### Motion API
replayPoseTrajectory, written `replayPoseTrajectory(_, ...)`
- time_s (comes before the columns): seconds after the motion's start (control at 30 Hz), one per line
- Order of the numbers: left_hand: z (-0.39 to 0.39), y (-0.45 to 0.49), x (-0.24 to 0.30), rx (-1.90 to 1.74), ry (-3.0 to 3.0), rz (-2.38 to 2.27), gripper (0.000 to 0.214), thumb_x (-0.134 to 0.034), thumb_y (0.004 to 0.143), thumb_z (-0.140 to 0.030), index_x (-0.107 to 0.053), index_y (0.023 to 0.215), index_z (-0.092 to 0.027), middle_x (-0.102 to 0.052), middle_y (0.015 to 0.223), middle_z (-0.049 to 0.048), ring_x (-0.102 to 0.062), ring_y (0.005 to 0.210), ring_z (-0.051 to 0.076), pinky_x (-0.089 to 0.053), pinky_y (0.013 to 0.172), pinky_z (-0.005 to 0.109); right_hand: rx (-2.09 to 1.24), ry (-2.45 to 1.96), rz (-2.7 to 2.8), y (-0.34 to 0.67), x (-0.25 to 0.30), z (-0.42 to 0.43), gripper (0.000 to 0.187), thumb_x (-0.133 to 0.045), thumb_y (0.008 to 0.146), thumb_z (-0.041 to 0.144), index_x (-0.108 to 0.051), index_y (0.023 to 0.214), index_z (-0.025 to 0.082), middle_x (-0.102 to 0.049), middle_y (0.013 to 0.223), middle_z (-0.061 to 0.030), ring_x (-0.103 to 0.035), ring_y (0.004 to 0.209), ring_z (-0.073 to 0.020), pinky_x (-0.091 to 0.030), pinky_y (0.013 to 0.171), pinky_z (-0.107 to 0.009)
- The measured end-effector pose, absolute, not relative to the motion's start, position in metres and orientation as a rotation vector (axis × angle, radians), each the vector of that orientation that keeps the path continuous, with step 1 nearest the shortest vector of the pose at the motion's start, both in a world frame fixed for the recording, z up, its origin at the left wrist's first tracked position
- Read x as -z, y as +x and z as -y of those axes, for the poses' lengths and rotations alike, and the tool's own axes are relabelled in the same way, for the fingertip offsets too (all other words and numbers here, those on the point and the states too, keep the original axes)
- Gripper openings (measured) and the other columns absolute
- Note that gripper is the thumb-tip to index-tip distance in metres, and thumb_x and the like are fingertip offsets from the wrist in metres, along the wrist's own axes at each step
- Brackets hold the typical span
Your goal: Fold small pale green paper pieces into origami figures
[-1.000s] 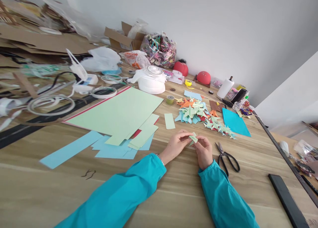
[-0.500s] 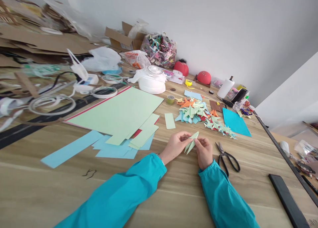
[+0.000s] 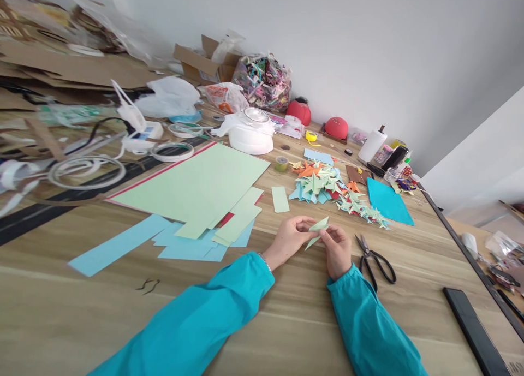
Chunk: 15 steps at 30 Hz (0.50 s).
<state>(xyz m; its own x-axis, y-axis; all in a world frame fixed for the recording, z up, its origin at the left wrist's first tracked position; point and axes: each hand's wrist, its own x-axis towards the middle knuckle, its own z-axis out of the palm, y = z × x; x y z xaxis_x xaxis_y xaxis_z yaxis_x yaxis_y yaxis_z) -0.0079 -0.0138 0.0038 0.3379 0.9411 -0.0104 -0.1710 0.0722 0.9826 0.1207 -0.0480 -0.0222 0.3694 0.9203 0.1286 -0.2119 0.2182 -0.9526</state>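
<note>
A small folded piece of light green paper (image 3: 319, 225) is pinched between both hands above the wooden table. My left hand (image 3: 290, 237) is closed on its left side, thumb and fingers pressed together. From the right, my right hand (image 3: 338, 249) grips it with the thumb at its lower edge. Black-handled scissors (image 3: 373, 258) lie beside my right hand, blades slightly apart. Beyond the hands is a pile of folded paper stars (image 3: 317, 182) in green, blue and orange. A plain green paper strip (image 3: 280, 199) lies flat near the pile.
Left of the hands, a large green sheet (image 3: 196, 182) and several blue paper strips (image 3: 118, 245) lie flat. A turquoise sheet (image 3: 388, 200) is at the right, a black bar-shaped object (image 3: 475, 329) near the right edge. Tape rolls, bags and a cardboard box (image 3: 200, 65) crowd the back.
The folded green paper has turned between my fingers; its upper part now looks flatter and wider, its lower points less spread. My hands have barely moved.
</note>
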Motion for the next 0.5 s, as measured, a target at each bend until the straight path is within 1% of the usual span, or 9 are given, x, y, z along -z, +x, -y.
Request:
replayPoseTrajectory(0.1, 0.0137, -0.0083, -0.0030, -1.008, 1.229, -0.850, 0.038, -0.079, 0.055, -0.035, -0.064, 0.083, -0.013, -0.069, 0.068, 0.0033, -0.063, 0.064, 0.016, -0.050, 0.060, 0.026, -0.987, -1.055, 0.904, 0.1198, 0.0186, 0.0490, 0.019, -0.076, 0.062, 0.029, -0.069, 0.076, 0.018, -0.070, 0.072, -0.0018, -0.061, 0.066, -0.0161, -0.049, 0.064, -0.030)
replayPoseTrajectory(0.2, 0.0134, -0.0072, 0.0008, -0.999, 1.283, -0.833, 0.035, -0.077, 0.057, -0.038, -0.064, 0.078, -0.013, -0.067, 0.065, 0.0026, -0.062, 0.062, 0.015, -0.048, 0.057, 0.024, -1.006, -1.046, 0.947, 0.1205, 0.0180, 0.0494, 0.013, -0.074, 0.065, 0.029, -0.070, 0.070, 0.018, -0.070, 0.070, -0.0015, -0.061, 0.067, -0.0166, -0.049, 0.068, -0.031)
replayPoseTrajectory(0.27, 0.0133, -0.0062, 0.0032, -0.991, 1.293, -0.821, 0.033, -0.077, 0.057, -0.037, -0.064, 0.075, -0.013, -0.067, 0.065, 0.0029, -0.061, 0.061, 0.014, -0.047, 0.056, 0.023, -0.987, -1.032, 0.951, 0.1215, 0.0190, 0.0494, 0.010, -0.074, 0.066, 0.028, -0.070, 0.069, 0.019, -0.069, 0.069, -0.0007, -0.060, 0.067, -0.0156, -0.048, 0.067, -0.030)
replayPoseTrajectory(0.37, 0.0138, -0.0053, 0.0041, -0.982, 1.270, -0.788, 0.031, -0.077, 0.057, -0.035, -0.065, 0.073, -0.013, -0.068, 0.067, 0.0040, -0.062, 0.064, 0.015, -0.048, 0.059, 0.024, -0.976, -1.027, 0.912, 0.1224, 0.0197, 0.0491, 0.010, -0.074, 0.065, 0.028, -0.070, 0.065, 0.019, -0.067, 0.066, 0.0001, -0.058, 0.065, -0.0145, -0.047, 0.065, -0.029)
replayPoseTrajectory(0.5, 0.0149, -0.0049, 0.0023, -0.984, 1.265, -0.789, 0.027, -0.072, 0.064, -0.039, -0.069, 0.075, -0.014, -0.070, 0.071, 0.0046, -0.063, 0.066, 0.017, -0.049, 0.059, 0.025, -1.019, -1.012, 0.819, 0.1218, 0.0172, 0.0487, 0.014, -0.076, 0.061, 0.031, -0.069, 0.064, 0.020, -0.067, 0.066, 0.0003, -0.057, 0.062, -0.0144, -0.046, 0.063, -0.029)
